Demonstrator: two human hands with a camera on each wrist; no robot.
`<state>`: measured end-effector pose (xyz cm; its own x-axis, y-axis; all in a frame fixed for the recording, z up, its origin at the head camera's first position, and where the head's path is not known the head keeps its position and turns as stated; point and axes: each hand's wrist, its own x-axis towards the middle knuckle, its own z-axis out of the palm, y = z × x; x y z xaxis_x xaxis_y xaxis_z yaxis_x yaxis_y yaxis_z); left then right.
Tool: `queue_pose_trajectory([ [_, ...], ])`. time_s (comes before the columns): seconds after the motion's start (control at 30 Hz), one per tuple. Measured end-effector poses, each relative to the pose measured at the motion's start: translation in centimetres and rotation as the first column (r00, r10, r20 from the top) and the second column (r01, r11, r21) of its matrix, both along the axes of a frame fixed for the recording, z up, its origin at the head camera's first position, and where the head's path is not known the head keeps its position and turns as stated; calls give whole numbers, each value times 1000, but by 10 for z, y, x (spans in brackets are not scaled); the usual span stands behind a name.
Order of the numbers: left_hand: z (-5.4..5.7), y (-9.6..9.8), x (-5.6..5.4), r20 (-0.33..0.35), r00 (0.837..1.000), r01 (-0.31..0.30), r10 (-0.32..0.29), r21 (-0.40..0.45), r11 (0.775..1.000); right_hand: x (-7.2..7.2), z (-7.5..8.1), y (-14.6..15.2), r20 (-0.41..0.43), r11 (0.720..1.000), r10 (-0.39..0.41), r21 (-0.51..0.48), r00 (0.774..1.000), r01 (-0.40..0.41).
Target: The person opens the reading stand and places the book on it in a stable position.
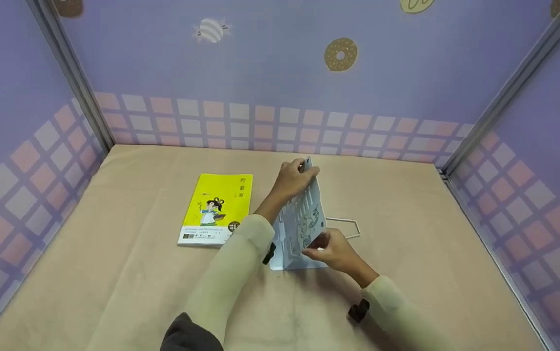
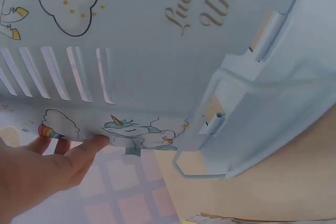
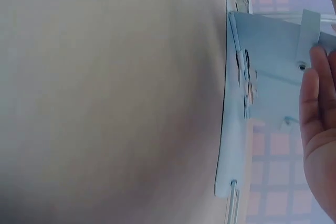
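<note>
A pale blue book stand (image 1: pixel 315 202) with slots and printed unicorns stands tilted up on its base plate at the middle of the table. The left hand (image 1: pixel 293 179) grips the panel's upper edge; in the left wrist view its fingers (image 2: pixel 95 144) lie over the printed rim. Lower down, the right hand (image 1: pixel 337 251) pinches the panel's near side edge between thumb and fingers. The right wrist view shows several of its fingers (image 3: pixel 311 98) against the panel's back (image 3: pixel 268 38), part of that hand being cut off. A bent wire support (image 1: pixel 350 221) sticks out to the right of the base.
Left of the stand lies a yellow book (image 1: pixel 221 195) with a drawn figure on its cover, partly behind the left forearm. Purple patterned walls (image 1: pixel 270 58) enclose the cloth-covered table (image 1: pixel 138 204) at the back and both sides, with metal posts (image 1: pixel 72 73) at the corners.
</note>
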<state>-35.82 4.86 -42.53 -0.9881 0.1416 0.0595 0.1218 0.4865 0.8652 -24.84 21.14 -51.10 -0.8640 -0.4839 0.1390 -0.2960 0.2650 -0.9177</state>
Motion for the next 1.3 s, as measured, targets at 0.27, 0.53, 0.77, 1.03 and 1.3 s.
queue_pose_trajectory([
  [0.27,-5,-3,-5,-35,999,22,-22,-4,1000,-3,3,3,-62,990,-33,133,997,42],
  [0.53,-7,-3,-4,-27,999,33,-34,-3,999,-16,-3,45,-52,904,-388,173,920,391],
  [0.77,-6,-4,-3,-27,999,41,-41,-3,999,-18,-9,79,20,751,-609,336,793,568],
  [1.03,-6,-7,-2,-17,999,45,-45,23,999,-20,-8,88,77,679,-663,480,744,556],
  [1.3,-7,-8,-2,-22,999,40,-39,33,999,-22,-6,88,110,670,-672,513,732,537],
])
